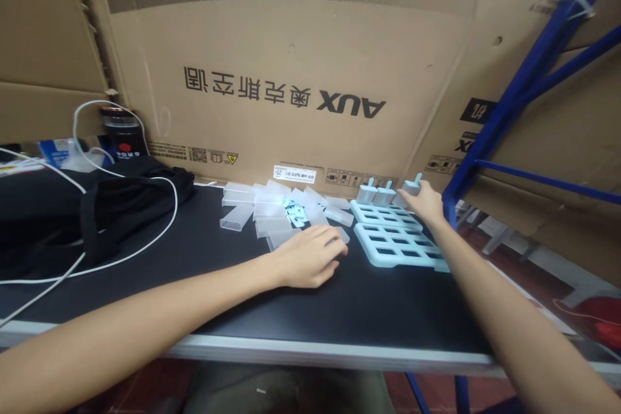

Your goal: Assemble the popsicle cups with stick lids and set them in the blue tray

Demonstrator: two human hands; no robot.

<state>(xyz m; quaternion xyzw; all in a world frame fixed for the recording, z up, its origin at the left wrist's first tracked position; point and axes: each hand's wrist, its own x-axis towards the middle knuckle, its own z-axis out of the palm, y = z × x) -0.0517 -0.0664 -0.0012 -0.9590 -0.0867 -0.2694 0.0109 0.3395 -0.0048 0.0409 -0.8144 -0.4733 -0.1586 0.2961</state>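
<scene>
At the far right end of the light-blue holder frame (388, 215), my right hand (427, 202) is closed on an ice pop mold (412, 187) with a blue stick lid. Two more lidded molds, one (367, 193) at the corner and another (385, 194) beside it, stand upright in the back row. A second light-blue frame (395, 262) with bare slots lies in front. My left hand (313, 255) rests palm down on the table, its fingers loosely bent and slightly apart with nothing visible in them. Behind it lie several clear mold sleeves (269, 210) and a small pile of blue lids (295, 213).
A large cardboard sheet (262, 39) stands along the back of the black table (204, 297). To the left are a black bag (145, 207), a white cable (174, 207) and a dark jar (125, 132). Blue metal shelving (514, 103) rises at the right.
</scene>
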